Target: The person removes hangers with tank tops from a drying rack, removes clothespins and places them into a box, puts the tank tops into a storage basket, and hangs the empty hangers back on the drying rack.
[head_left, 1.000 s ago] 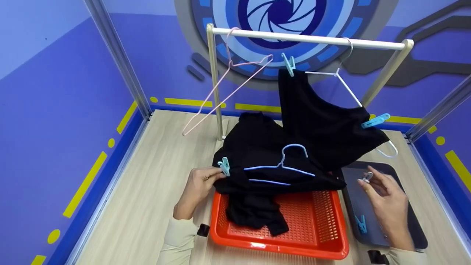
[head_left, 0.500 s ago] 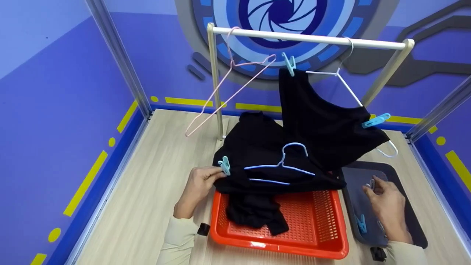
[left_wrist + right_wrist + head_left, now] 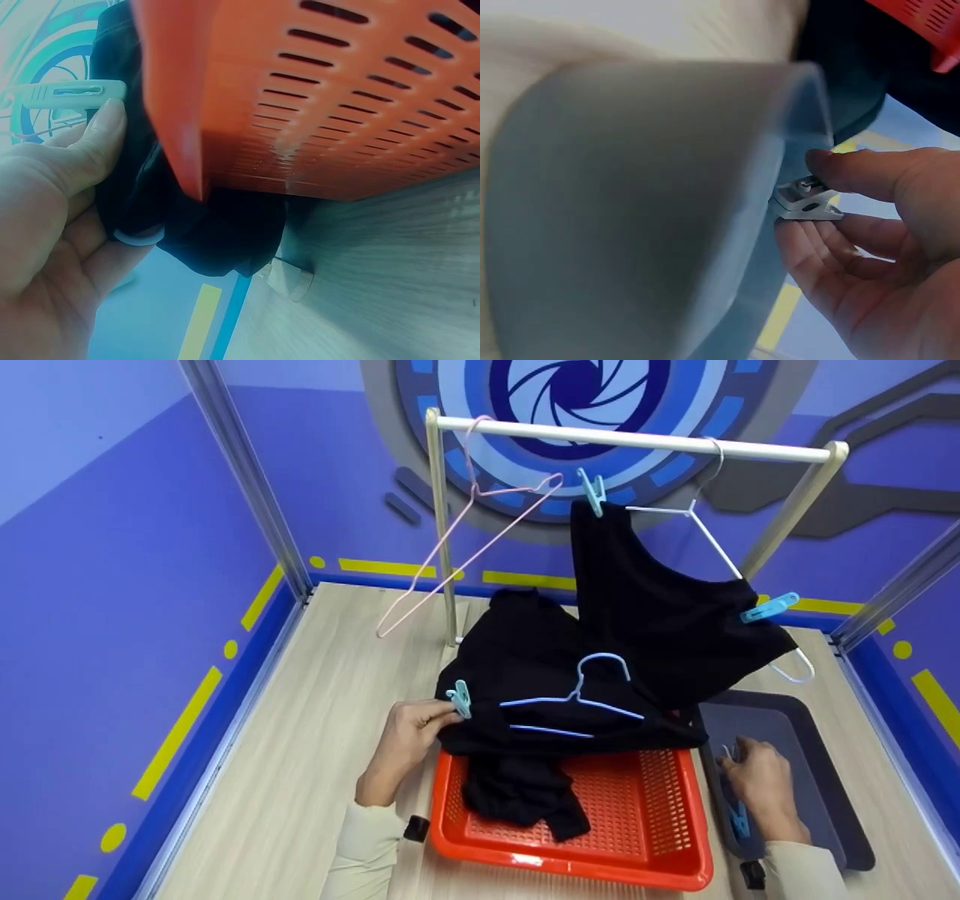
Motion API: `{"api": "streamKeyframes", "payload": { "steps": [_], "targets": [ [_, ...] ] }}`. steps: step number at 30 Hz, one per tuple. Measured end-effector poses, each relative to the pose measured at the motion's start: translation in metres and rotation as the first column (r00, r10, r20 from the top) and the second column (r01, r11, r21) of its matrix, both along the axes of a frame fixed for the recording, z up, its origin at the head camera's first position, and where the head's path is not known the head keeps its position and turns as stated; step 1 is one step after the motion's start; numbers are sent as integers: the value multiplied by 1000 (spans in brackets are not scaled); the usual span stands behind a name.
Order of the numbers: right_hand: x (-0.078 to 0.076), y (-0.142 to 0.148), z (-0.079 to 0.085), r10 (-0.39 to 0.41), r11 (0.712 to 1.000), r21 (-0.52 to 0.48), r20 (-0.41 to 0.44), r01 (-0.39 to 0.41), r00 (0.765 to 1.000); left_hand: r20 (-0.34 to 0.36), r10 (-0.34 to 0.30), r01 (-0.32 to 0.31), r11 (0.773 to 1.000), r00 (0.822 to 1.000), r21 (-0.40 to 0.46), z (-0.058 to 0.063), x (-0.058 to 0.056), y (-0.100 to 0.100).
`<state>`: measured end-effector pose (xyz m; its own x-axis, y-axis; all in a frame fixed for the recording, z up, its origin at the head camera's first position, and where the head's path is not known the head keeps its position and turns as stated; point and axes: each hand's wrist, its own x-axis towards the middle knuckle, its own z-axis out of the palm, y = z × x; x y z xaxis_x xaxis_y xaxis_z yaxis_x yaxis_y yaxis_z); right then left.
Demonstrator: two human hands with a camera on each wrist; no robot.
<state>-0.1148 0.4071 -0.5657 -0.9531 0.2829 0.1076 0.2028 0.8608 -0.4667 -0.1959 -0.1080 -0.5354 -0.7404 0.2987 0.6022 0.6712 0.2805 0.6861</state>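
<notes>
Fingers point(image 3: 799, 244) and thumb of the right hand point(image 3: 761, 784) are held nearly together, with a small silver-grey clip point(image 3: 806, 199) pinched between their tips; whether its jaws are squeezed apart cannot be told. In the right wrist view its long axis is pointed away from the palm, towards the wall of the dark grey rectangular tray point(image 3: 817, 795), with the handle end kept by the hand. Just beside these fingers, on the near side, a bright blue plastic clip point(image 3: 740, 819) is laid on the tray, partly covered by the hand.

By the left hand point(image 3: 405, 735), the left end of the black cloth garment point(image 3: 517, 652) is gripped, thumb in front and fingers curled behind, close under a mint-green plastic clip point(image 3: 460, 699) fastened there. The garment is spread crosswise over the far part of the red perforated plastic basket point(image 3: 570, 868), and a light blue wire hanger point(image 3: 576, 696) is set partly inside it, hook upward.

The deciding relation is judged to be that between the silver-grey clip and the garment's right end, where no clip is seen: that end is placed ahead and slightly left of the right fingertips, much nearer to the right hand than to the left.
</notes>
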Motion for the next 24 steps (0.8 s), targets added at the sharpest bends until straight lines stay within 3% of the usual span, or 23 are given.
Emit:
{"api": "streamKeyframes", "payload": {
  "steps": [9, 24],
  "targets": [
    [-8, 7, -10, 2, 1000, -7, 86, -1, 996, 0, 15, -15, 1000, 1000, -24, -1, -1, -1],
    [-6, 9, -12, -15, 1000, -3, 116, 15, 993, -35, 21, -22, 999, 999, -29, -1, -2, 1]
  ]
}}
